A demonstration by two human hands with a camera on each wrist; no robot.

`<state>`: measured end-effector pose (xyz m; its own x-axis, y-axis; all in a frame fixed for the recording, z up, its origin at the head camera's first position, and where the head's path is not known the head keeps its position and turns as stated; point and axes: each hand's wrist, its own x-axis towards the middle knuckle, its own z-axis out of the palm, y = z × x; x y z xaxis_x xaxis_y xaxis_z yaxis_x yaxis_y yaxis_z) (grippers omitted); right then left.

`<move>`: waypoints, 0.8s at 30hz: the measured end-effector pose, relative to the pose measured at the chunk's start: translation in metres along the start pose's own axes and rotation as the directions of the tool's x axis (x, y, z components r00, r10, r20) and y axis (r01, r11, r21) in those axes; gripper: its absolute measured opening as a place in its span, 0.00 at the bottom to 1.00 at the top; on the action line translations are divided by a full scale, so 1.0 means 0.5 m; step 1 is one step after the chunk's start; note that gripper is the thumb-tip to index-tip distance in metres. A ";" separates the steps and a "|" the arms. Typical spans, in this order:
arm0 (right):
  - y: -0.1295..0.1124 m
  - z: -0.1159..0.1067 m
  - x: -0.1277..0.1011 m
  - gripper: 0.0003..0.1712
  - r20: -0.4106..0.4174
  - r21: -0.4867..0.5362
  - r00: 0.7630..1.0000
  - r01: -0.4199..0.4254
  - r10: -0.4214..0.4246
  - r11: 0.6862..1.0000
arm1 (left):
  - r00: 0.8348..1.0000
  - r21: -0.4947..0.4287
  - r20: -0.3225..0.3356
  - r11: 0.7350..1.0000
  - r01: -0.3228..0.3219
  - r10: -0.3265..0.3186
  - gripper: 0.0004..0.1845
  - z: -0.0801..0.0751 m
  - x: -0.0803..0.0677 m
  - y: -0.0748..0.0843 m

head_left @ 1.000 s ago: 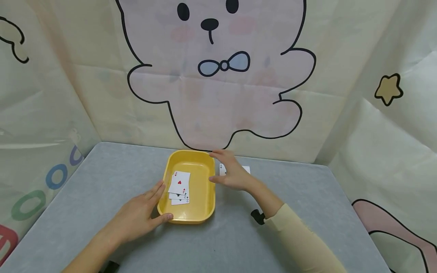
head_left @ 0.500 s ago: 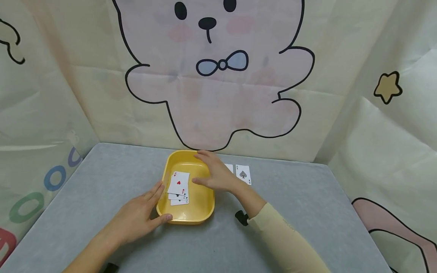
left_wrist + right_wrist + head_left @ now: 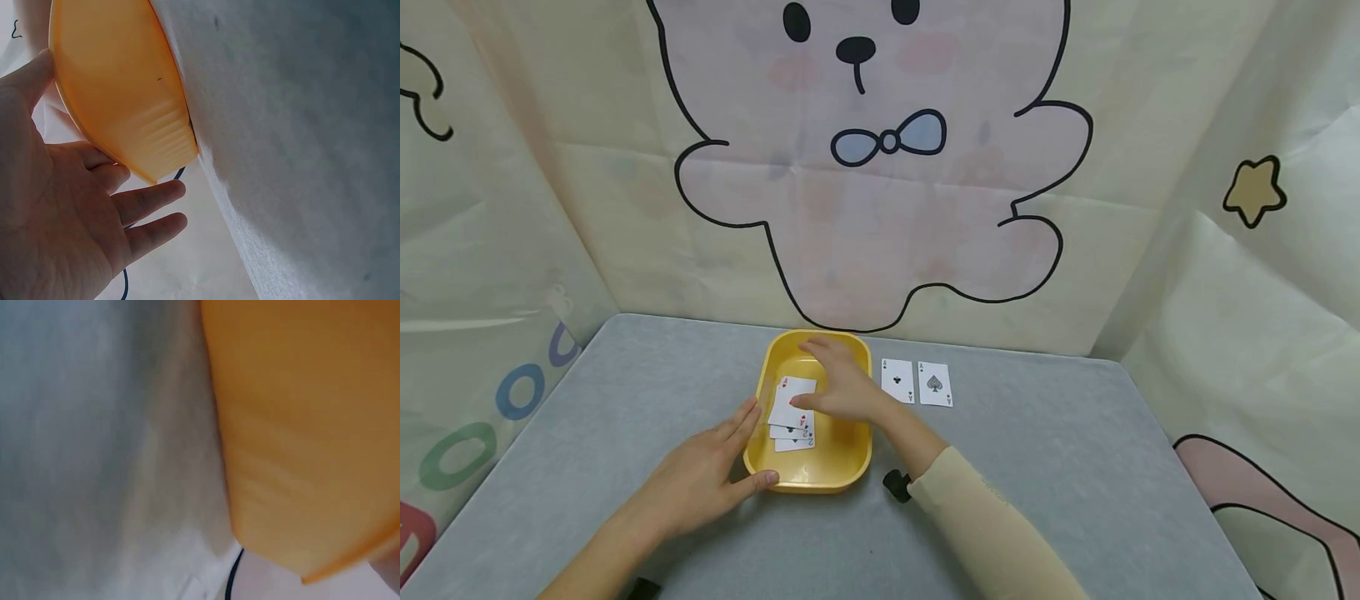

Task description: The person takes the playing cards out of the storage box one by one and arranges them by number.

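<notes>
From the head view, a glossy yellow plastic tray point(image 3: 842, 458) with rounded corners and a shallow rim sits on a grey, felt-like table cover point(image 3: 1060, 492), between the two hands. The left hand point(image 3: 700, 479) lies with straight fingers along the tray's left wall and its thumb pressed on the near rim, holding nothing. The right hand point(image 3: 838, 387), in a pale yellow sleeve, hovers palm down over the tray's inside with loosely spread fingers; its thumb tip is at the small stack of white playing cards point(image 3: 793, 417) lying face up there, a red ace on top, though contact is unclear. Just right of that hand, two flat white aces point(image 3: 916, 383), a club and a spade, lie side by side on the cover. From the left wrist view, the tray's smooth, faintly ribbed outer wall point(image 3: 119, 87) curves against the open palm and straight fingers point(image 3: 147, 200). The right wrist view is blurred: only the tray's yellow wall point(image 3: 300, 425) above the grey cover.
</notes>
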<state>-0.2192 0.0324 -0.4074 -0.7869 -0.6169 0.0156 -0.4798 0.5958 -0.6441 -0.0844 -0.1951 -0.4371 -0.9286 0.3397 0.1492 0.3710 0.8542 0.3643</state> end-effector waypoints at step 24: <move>0.017 0.066 0.051 0.49 0.057 0.066 0.970 -0.240 0.237 0.968 | 1.000 -0.007 0.011 1.000 0.000 0.000 0.52 0.000 0.000 -0.002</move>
<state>-0.2305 0.0049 -0.4375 -0.8547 -0.4866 -0.1807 -0.2500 0.6910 -0.6783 -0.0846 -0.1959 -0.4375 -0.9287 0.3440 0.1388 0.3708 0.8515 0.3707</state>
